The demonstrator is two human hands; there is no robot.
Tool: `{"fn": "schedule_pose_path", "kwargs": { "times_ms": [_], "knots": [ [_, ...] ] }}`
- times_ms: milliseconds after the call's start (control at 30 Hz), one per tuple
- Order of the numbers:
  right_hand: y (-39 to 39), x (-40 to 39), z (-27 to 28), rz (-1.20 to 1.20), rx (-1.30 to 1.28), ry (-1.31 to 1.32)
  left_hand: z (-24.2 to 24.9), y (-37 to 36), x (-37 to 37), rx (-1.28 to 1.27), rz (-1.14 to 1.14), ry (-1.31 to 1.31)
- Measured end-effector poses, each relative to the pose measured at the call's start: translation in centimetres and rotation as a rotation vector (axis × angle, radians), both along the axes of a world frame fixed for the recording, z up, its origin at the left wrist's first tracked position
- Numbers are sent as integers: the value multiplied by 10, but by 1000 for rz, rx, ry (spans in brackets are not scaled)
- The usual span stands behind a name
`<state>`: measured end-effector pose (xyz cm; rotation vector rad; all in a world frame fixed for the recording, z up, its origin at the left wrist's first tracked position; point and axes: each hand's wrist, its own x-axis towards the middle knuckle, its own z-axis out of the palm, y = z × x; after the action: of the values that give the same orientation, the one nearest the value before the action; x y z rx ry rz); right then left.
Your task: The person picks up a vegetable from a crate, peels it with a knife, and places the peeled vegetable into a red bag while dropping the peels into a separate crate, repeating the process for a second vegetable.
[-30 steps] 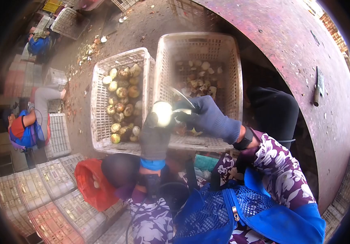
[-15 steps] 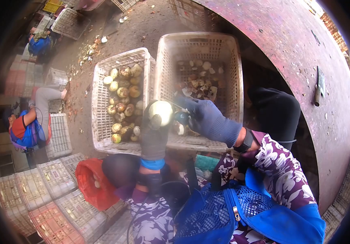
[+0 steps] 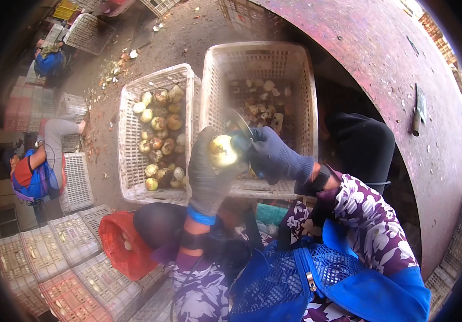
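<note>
Holding a pale yellow-green onion (image 3: 223, 151) in the left hand (image 3: 207, 169), cupped snugly about its lower left side in a grey glove, with a blue band (image 3: 201, 216) at the wrist. Gripping a knife (image 3: 243, 123) with a curved blade in the right hand (image 3: 279, 158), curled firmly in a bluish-grey glove right beside the onion; impossible to tell any contact between blade and peel. Raised together, in view, across the near part of two pale plastic crates set side by side.

Heaped with whole onions (image 3: 158, 123), some greenish and some brown-skinned, in the left crate (image 3: 125, 145). Strewn with pale scraps (image 3: 265, 111) over the bottom in the right crate (image 3: 258, 47). Standing near the left knee (image 3: 161, 225), a red bag (image 3: 114, 233) with a pale piece inside; next to it, stacked crates (image 3: 64, 236) with pale contents.

Lying on the stained pinkish surface (image 3: 387, 70) at the right, well apart from both hands: a cleaver (image 3: 418, 110). Visible farther left, beyond the crates: a person (image 3: 37, 166) in red and blue with grey trousers.
</note>
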<state>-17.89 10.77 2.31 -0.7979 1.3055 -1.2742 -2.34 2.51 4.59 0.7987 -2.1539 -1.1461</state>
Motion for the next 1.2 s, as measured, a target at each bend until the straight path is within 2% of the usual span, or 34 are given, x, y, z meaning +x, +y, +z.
{"fn": "schedule_pose_path", "kwargs": {
  "times_ms": [33, 100, 167, 267, 367, 467, 500, 600, 633, 733, 767, 867, 967, 1167, 1200],
  "knots": [
    [-2, 3, -44, 15, -197, 221, 0, 1, 0, 48, 11, 45],
    [-3, 4, -56, 36, -393, 349, 2, 1, 0, 138, 32, 138],
    [1, 2, -21, 49, -382, 157, -2, 1, 1, 236, 57, 175],
    [1, 2, -16, 147, -467, 273, -4, 1, 2, 311, 80, 196],
    [0, 13, -10, 51, -26, -352, -5, 1, 4, 373, 92, 213],
    [-6, 8, 6, 42, 132, 77, -7, -5, 10, 348, 71, 102],
    [-7, 11, 5, -70, 53, 170, -7, -7, 12, 323, 56, 39],
    [-9, 7, 4, -84, -168, 149, -1, -6, 8, 137, 28, -162],
    [-6, 7, 11, -24, -210, 182, 4, -3, 5, 157, 43, -194],
    [-5, 4, 10, 128, -218, 460, 0, -2, 3, 136, -26, -147],
    [-4, 3, 13, 167, -148, 430, 3, 3, 1, 135, 6, -62],
    [-6, -1, 17, 191, -240, 285, 9, 1, 3, 109, -61, -79],
    [-6, -1, 5, 151, -370, 247, 1, 2, 3, 80, -21, -46],
    [-1, 3, 9, 160, -338, 242, 2, 5, 3, -81, -83, -63],
    [-2, 3, 5, 160, -326, 332, -16, -3, 11, -74, -108, -149]
  ]
}}
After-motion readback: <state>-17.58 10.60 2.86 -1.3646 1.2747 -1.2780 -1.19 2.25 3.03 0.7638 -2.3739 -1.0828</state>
